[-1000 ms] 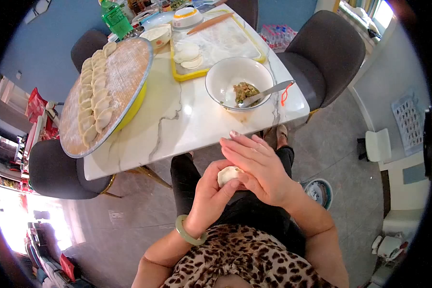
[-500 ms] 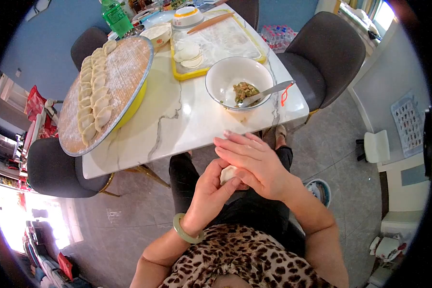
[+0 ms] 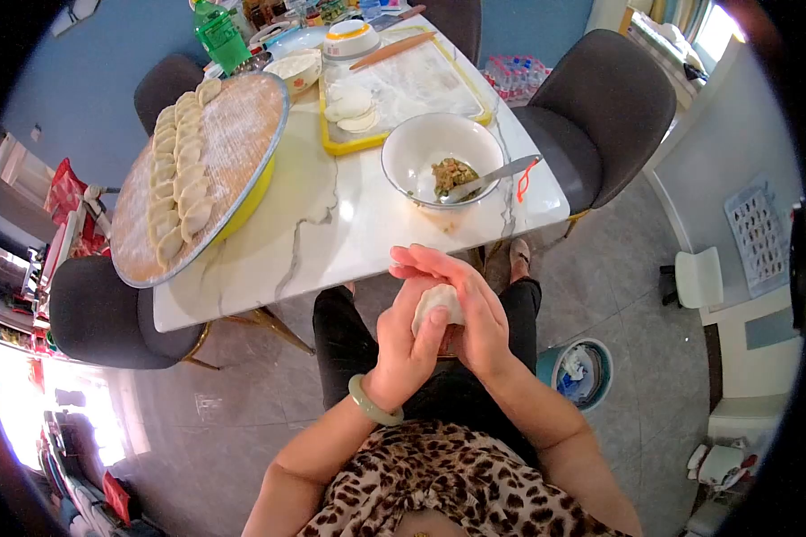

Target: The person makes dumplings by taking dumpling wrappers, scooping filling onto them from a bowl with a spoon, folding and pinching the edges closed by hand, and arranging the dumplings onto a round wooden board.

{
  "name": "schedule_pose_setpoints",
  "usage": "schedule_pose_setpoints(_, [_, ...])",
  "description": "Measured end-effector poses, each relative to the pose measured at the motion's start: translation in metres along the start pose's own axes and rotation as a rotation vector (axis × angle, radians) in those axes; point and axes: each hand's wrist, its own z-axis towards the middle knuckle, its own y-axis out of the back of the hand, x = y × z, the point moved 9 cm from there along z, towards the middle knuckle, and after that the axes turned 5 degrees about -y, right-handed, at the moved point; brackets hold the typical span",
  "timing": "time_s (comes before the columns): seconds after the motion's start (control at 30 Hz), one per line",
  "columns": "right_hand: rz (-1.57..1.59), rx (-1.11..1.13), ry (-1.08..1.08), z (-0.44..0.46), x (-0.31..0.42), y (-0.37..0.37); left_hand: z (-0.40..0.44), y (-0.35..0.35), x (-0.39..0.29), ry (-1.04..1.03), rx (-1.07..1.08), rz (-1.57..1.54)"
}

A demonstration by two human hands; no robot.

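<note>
Between my two hands, in front of the table edge, is a pale folded dumpling. My left hand is closed round it, with the thumb lying across its face. Cupped against its other side is my right hand, its fingers over the tips of my left fingers. Beyond them, a white bowl holds some filling and a spoon. Rows of dumplings lie on a floured round board at the left. Flat wrappers rest on a yellow-rimmed tray.
On the marble table are also a rolling pin, a flour bowl and a green bottle. Dark chairs flank it. A bucket stands on the floor at the right.
My right hand has turned more upright and drawn in round the dumpling, and more of the dumpling shows. Both hands have shifted slightly. More of the bucket is visible.
</note>
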Motion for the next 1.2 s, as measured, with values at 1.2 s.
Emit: schedule_pose_setpoints(1.2, [0.245,-0.204,-0.454,-0.018,-0.065,0.008,-0.037,-0.007,0.064,0.688,-0.089,-0.586])
